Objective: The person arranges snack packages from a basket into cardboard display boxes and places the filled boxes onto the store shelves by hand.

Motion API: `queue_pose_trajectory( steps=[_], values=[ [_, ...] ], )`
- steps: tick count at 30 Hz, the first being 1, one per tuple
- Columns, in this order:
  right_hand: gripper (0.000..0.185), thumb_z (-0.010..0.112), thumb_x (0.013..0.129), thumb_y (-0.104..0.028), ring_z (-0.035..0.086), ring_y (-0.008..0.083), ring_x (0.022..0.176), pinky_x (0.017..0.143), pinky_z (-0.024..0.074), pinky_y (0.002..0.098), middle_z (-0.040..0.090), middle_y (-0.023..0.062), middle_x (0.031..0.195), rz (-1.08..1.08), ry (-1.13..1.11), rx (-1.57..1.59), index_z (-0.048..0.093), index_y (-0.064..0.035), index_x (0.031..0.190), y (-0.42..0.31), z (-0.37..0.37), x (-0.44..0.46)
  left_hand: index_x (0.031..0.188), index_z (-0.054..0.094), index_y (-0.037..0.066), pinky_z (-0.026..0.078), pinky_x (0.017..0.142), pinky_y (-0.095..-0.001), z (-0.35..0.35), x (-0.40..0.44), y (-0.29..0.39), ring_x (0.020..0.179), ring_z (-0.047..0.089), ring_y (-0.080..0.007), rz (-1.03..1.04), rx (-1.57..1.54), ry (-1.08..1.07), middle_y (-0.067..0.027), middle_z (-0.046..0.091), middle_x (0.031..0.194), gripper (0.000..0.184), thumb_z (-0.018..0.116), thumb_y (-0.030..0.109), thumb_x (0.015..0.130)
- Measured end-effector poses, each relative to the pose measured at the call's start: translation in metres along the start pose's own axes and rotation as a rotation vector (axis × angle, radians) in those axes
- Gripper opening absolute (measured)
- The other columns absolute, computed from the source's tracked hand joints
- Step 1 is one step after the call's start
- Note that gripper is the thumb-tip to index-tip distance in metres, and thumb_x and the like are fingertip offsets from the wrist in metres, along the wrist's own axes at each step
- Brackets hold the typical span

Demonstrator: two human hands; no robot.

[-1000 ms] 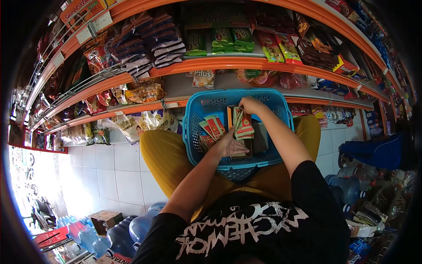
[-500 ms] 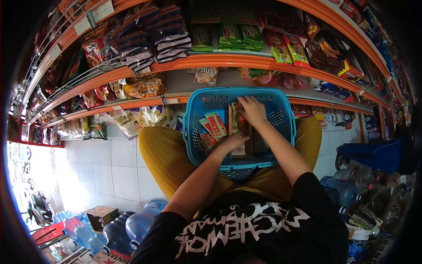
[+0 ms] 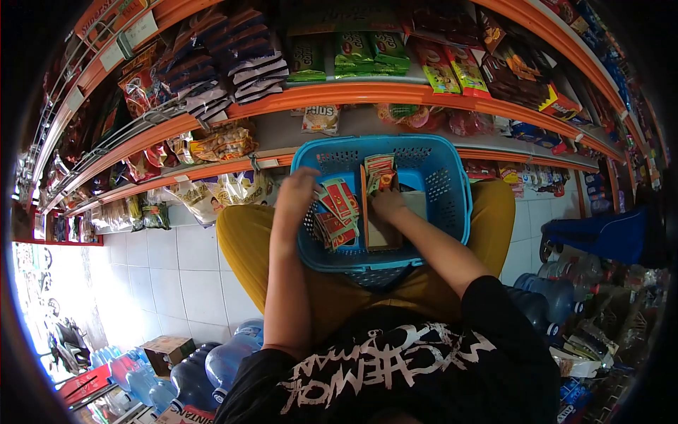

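1. Sachets (image 3: 381, 166) sit at twelve o'clock in a seemingly part-filled box (image 3: 383, 237); loose sachets (image 3: 340, 202) lie unboxed at nine in the basket (image 3: 439, 150).
2. Right hand (image 3: 388, 203) reaches inside, grip hidden.
3. Left hand (image 3: 299, 188) blurs at ten o'clock, finger spread unclear.

Around the right fingers (image 3: 379, 198), walls of a blue basket (image 3: 448, 178); at those fingertips, inside it, 1 narrow cardboard box (image 3: 383, 237). Between right and left fingers (image 3: 305, 173), loose red-and-green sachets (image 3: 340, 201), overlapping in the basket.

the left hand (image 3: 296, 189) has moved from box (image 3: 383, 237) to basket rim (image 3: 381, 140).
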State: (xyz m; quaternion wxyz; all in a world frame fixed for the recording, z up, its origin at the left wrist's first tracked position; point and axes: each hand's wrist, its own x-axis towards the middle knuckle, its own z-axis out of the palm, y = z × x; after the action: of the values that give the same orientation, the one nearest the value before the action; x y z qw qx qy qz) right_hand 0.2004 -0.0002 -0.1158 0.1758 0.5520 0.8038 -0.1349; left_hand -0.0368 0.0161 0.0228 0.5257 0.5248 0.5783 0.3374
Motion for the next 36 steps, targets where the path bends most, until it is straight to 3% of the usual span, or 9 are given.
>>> queue_pose_trajectory(
  steps=[2,6,7,18,21,23,25,32,36],
  values=[
    [0.027,0.055,0.079,-0.018,0.061,0.0290,0.097,0.085,0.0438,0.0441,0.064,0.0116,0.101,-0.008,0.149,-0.029,0.065,-0.0077,0.101,0.008,0.014,0.009,0.097,0.060,0.001,0.042,0.052,-0.0229,-0.008,0.002,0.005,0.058,0.052,-0.0104,0.027,-0.161,0.111,-0.0043,0.057,0.069,0.024,0.041,0.009,0.085],
    [0.026,0.053,0.080,-0.018,0.061,0.0273,0.098,0.081,0.0476,0.0404,0.064,0.0106,0.104,-0.064,-0.125,-0.147,0.067,-0.0090,0.100,0.006,-0.021,0.014,0.097,0.059,0.001,0.037,0.051,-0.0201,-0.016,0.001,0.019,0.055,0.046,-0.0079,0.065,-0.494,0.354,-0.0015,0.053,0.069,0.022,0.042,0.008,0.084],
    [0.026,0.052,0.083,-0.019,0.061,0.0265,0.101,0.079,0.0490,0.0392,0.063,0.0113,0.108,-0.058,-0.296,-0.182,0.066,-0.0081,0.102,0.005,-0.036,0.015,0.097,0.059,0.001,0.037,0.051,-0.0206,-0.018,0.002,0.018,0.056,0.046,-0.0079,0.066,-0.527,0.373,-0.0016,0.052,0.068,0.021,0.043,0.007,0.084],
    [0.027,0.057,0.076,-0.015,0.061,0.0303,0.096,0.078,0.0500,0.0403,0.064,0.0146,0.102,-0.093,-0.333,-0.071,0.067,-0.0055,0.099,0.016,-0.050,0.044,0.097,0.057,0.001,0.038,0.055,-0.0208,-0.022,0.005,0.020,0.059,0.045,-0.0076,0.076,-0.734,0.402,-0.0011,0.051,0.070,0.019,0.042,0.008,0.089],
    [0.026,0.062,0.076,-0.022,0.062,0.0303,0.093,0.075,0.0505,0.0406,0.065,0.0135,0.098,0.078,-0.305,-0.086,0.067,-0.0066,0.096,-0.027,-0.106,-0.002,0.098,0.057,0.001,0.038,0.056,-0.0219,-0.025,0.005,0.020,0.060,0.046,-0.0084,0.092,-0.849,0.437,-0.0018,0.051,0.071,0.020,0.042,0.010,0.090],
    [0.029,0.065,0.075,-0.031,0.062,0.0307,0.089,0.071,0.0504,0.0420,0.066,0.0128,0.092,-0.142,-0.107,0.118,0.066,-0.0076,0.091,-0.050,-0.115,-0.022,0.098,0.056,0.001,0.038,0.056,-0.0222,-0.025,0.002,0.021,0.060,0.046,-0.0088,0.081,-0.874,0.433,-0.0020,0.051,0.072,0.020,0.042,0.012,0.090],
    [0.051,0.065,0.074,-0.041,0.062,0.0324,0.086,0.070,0.0497,0.0445,0.065,0.0145,0.089,-0.289,-0.099,0.244,0.052,-0.0087,0.111,-0.077,-0.122,-0.037,0.097,0.056,0.001,0.038,0.056,-0.0227,-0.023,0.005,0.021,0.061,0.046,-0.0092,0.075,-0.907,0.412,-0.0022,0.051,0.073,0.020,0.041,0.014,0.091],
    [0.065,0.068,0.072,-0.039,0.062,0.0369,0.087,0.071,0.0496,0.0461,0.062,0.0211,0.092,-0.143,-0.120,0.336,0.038,-0.0027,0.117,-0.123,-0.097,-0.038,0.096,0.056,0.003,0.038,0.056,-0.0223,-0.020,0.009,0.016,0.061,0.047,-0.0087,0.088,-0.914,0.385,-0.0018,0.052,0.074,0.018,0.044,0.015,0.090],
    [0.050,0.063,0.074,-0.029,0.062,0.0378,0.083,0.070,0.0497,0.0462,0.062,0.0222,0.089,-0.039,-0.022,0.414,0.043,0.0007,0.110,-0.118,-0.072,-0.030,0.100,0.056,0.004,0.038,0.058,-0.0223,-0.016,0.010,0.011,0.063,0.047,-0.0086,0.062,-0.877,0.341,-0.0009,0.052,0.077,0.021,0.044,0.018,0.092]
  ],
)
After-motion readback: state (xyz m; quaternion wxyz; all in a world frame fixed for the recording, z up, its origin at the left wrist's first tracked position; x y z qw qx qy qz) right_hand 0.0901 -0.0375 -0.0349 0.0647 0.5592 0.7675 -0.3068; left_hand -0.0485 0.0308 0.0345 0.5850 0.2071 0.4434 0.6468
